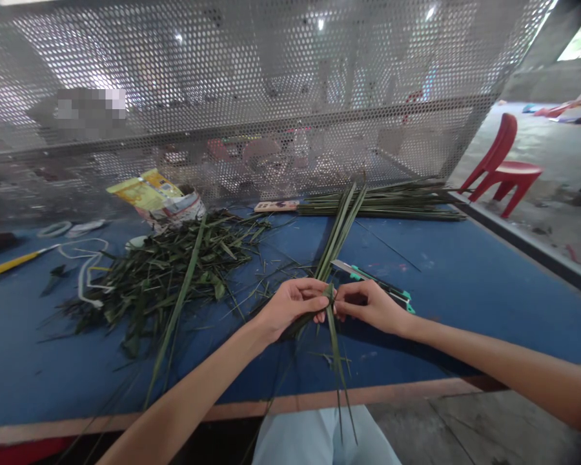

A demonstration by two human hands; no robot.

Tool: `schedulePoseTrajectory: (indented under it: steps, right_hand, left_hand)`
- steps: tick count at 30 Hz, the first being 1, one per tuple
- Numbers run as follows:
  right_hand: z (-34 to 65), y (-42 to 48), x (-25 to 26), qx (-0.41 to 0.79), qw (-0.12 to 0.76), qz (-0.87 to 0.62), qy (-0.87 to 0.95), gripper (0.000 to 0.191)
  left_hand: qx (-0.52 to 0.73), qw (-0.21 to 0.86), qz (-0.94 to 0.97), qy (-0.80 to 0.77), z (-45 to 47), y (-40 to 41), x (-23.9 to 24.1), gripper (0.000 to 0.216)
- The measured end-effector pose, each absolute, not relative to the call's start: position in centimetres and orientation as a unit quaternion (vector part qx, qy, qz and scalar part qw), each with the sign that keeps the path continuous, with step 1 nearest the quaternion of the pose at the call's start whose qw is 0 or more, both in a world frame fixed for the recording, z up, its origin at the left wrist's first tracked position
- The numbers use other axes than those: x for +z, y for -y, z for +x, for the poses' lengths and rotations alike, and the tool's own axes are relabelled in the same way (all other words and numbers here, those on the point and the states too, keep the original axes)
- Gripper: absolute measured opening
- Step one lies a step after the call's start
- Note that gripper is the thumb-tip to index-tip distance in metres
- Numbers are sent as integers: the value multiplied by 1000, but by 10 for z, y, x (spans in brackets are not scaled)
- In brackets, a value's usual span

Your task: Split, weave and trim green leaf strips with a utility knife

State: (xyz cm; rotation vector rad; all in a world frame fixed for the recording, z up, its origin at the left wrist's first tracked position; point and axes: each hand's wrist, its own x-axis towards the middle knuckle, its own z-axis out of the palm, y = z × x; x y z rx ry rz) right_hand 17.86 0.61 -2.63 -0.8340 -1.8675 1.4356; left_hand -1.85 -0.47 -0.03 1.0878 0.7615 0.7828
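My left hand point(295, 307) is closed on long green leaf strips point(341, 236), pinching them with thumb and fingers where they are folded into a small knot-like shape. The strips run up and away from the fingers, and thin ends hang down over the table edge. Against the same fold, my right hand point(370, 307) is closed in a pinch at its right side. What exactly lies between the right fingertips is partly hidden, but it appears to be a leaf strip. Just behind the right hand lies a utility knife point(404, 294) with green parts and its blade out.
A heap of cut leaf pieces point(174, 265) covers the blue table's point(465, 290) left side. Behind it stands a container with a yellow packet point(148, 190). A leaf bundle point(392, 203) lies along the perforated metal panel point(290, 84). A red chair point(506, 168) stands right.
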Motion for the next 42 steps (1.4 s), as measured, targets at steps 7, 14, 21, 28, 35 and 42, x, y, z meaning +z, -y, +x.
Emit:
schedulePoseTrajectory:
  steps: [7, 14, 21, 28, 35, 42]
  right_hand:
    - [177, 3, -23, 577, 328, -351, 661, 36]
    - [179, 9, -18, 540, 323, -319, 709, 31]
    - [186, -6, -8, 431, 445, -357, 699, 22]
    - [189, -17, -11, 592, 449, -359, 564, 19]
    - [188, -19, -18, 716, 405, -324, 467, 24]
    - [187, -15, -16, 680, 387, -320, 535, 35]
  left_hand:
    - [399, 683, 468, -394, -20, 1, 2, 36]
    - [406, 681, 447, -414, -19, 0, 0, 33]
    - [414, 692, 422, -415, -21, -1, 0, 29]
    - [417, 689, 421, -418, -20, 0, -3, 28]
    - [413, 686, 428, -420, -20, -1, -7, 30]
    - [394, 645, 471, -455, -19, 1, -6, 37]
